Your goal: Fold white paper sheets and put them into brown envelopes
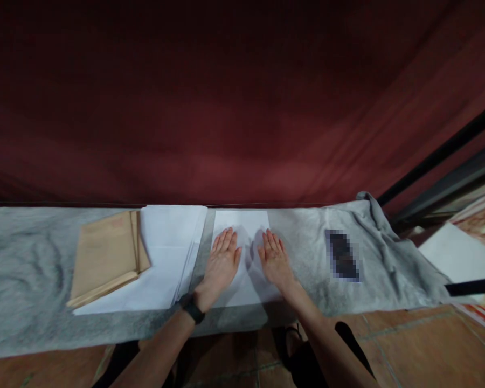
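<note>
A white sheet of paper (242, 221) lies flat in front of me on a grey cloth (307, 237). On its left side rests my left hand (222, 258), palm down with the fingers stretched out. My right hand (275, 261) lies likewise near the sheet's right side, fingers straight and the thumb slightly apart. Neither hand grips anything. Left of the sheet is a stack of white papers (170, 231), its edges uneven. Partly on top of that stack sit several brown envelopes (105, 242).
A pixelated dark rectangle (343, 256) lies on the cloth at the right. Beyond the cloth hangs a dark red curtain (234, 134). Black metal bars (444, 145) stand at the right, near another white sheet (463, 253). Below are floor tiles (420, 345).
</note>
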`<state>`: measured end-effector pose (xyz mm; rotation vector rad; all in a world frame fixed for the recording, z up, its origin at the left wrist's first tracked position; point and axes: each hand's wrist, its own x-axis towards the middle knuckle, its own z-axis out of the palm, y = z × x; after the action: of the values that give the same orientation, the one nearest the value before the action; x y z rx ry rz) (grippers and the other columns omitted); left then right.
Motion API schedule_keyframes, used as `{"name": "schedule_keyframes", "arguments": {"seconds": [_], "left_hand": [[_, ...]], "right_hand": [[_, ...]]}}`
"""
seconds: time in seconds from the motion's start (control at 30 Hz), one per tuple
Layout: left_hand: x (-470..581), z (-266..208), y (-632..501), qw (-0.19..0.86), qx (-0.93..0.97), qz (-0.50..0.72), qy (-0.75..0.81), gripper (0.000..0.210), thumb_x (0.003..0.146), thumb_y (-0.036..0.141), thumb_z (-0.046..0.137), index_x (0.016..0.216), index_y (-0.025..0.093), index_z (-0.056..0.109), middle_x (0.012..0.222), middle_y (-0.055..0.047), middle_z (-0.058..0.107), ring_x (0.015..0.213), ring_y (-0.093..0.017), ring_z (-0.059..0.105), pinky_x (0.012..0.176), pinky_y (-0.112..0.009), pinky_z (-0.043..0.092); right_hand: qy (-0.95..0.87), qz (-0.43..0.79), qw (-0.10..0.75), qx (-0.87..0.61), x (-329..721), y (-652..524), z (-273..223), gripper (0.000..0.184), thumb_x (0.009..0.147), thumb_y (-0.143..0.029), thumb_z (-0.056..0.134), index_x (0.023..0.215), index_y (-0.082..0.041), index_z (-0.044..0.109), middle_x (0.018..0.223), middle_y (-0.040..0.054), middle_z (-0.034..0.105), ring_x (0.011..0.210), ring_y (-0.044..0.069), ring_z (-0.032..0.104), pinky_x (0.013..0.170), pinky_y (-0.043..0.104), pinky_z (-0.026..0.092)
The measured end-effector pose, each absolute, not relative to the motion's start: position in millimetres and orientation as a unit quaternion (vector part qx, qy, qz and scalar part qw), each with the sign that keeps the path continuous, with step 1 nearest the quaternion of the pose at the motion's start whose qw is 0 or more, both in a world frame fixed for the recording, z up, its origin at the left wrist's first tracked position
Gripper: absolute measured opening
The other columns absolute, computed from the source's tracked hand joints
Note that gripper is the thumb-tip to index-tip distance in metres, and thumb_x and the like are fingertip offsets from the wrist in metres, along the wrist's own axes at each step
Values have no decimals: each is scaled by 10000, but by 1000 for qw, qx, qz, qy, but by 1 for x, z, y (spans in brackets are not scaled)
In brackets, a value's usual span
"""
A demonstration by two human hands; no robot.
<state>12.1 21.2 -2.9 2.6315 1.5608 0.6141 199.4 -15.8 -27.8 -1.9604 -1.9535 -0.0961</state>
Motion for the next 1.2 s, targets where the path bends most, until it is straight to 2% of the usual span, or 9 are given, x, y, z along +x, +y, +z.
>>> {"name": "schedule_keyframes", "arguments": {"seconds": [0.1, 0.33, 0.57, 0.9, 1.2], "left_hand": [[29, -7, 40, 25, 849, 199, 489, 525, 1009, 268, 308, 1479, 64, 424, 1556, -187, 433, 1501, -275, 296, 1208, -503, 312], [42, -16, 74, 26, 853, 153, 499, 515, 982, 156, 309, 1471, 61, 440, 1560, -173, 432, 1499, -280, 296, 1212, -491, 280], [43, -14, 90, 25, 838, 105, 535, 512, 1015, 193, 296, 1499, 106, 436, 1594, -123, 386, 1495, -261, 313, 1236, -446, 235], [42, -19, 99, -1, 797, 145, 586, 509, 1035, 249, 270, 1485, 104, 458, 1581, -114, 407, 1480, -241, 347, 1216, -433, 273], [29, -18, 98, -19, 772, 136, 620, 511, 1034, 263, 294, 1483, 80, 455, 1568, -125, 422, 1479, -251, 349, 1219, -425, 266]], "right_hand": [[-711, 5, 197, -675, 185, 6, -23, 527, 1076, -344, 234, 1518, -123, 417, 1568, 127, 415, 1467, 242, 367, 1178, 457, 344], [-731, 18, 174, -659, 162, 45, -19, 489, 1078, -271, 244, 1499, -126, 444, 1552, 108, 451, 1471, 199, 354, 1205, 419, 305], [-702, 44, 178, -688, 152, 70, -19, 494, 1079, -318, 251, 1484, -153, 480, 1547, 111, 456, 1472, 262, 344, 1207, 483, 230], [-643, 3, 172, -746, 162, 86, -29, 495, 1066, -340, 321, 1523, -179, 423, 1590, 124, 371, 1484, 319, 311, 1186, 542, 209], [-559, -23, 197, -805, 175, 78, -33, 563, 1055, -345, 271, 1526, -61, 391, 1559, 199, 399, 1441, 366, 374, 1166, 575, 237]]}}
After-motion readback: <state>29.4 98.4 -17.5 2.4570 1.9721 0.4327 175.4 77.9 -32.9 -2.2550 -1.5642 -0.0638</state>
